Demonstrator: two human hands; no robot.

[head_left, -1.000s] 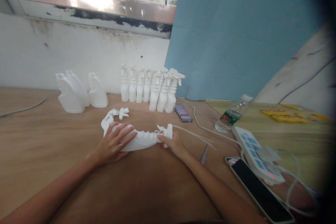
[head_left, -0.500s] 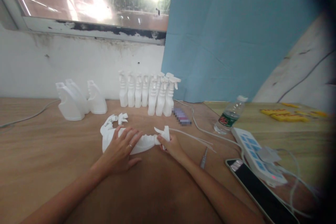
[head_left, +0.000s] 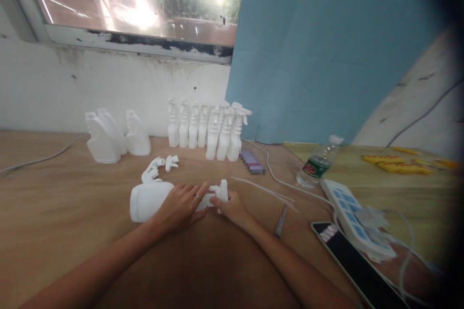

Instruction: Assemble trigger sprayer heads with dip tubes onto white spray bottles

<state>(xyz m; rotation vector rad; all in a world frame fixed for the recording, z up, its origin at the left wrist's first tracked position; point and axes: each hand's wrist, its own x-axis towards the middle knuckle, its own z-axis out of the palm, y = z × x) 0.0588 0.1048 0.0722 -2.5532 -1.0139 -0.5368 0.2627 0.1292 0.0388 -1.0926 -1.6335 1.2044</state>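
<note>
A white spray bottle (head_left: 150,200) lies on its side on the table, its base toward the left. Over its neck end curls my left hand (head_left: 186,203), closed around the bottle. My right hand (head_left: 230,206) grips the white trigger sprayer (head_left: 223,191) at the bottle's mouth, thumb on the near side. How far the sprayer is seated on the neck is hidden by my fingers. Just behind the bottle lie loose trigger heads (head_left: 152,169), with another small trigger head (head_left: 171,162) beside them. Thin clear tubes (head_left: 264,188) rest to the right of my right hand.
Several white spray bottles with triggers (head_left: 212,137) stand near the wall. Bottles without tops (head_left: 103,145) are at the back left. On the right are a drink bottle (head_left: 319,161), a power strip (head_left: 348,207), a phone (head_left: 358,260), a slim grey tool (head_left: 280,222) and yellow items (head_left: 398,161).
My left hand has slid from the bottle's body toward its neck and closed round it. The bottle has rolled and shifted slightly nearer and left; my right hand keeps hold of the sprayer.
</note>
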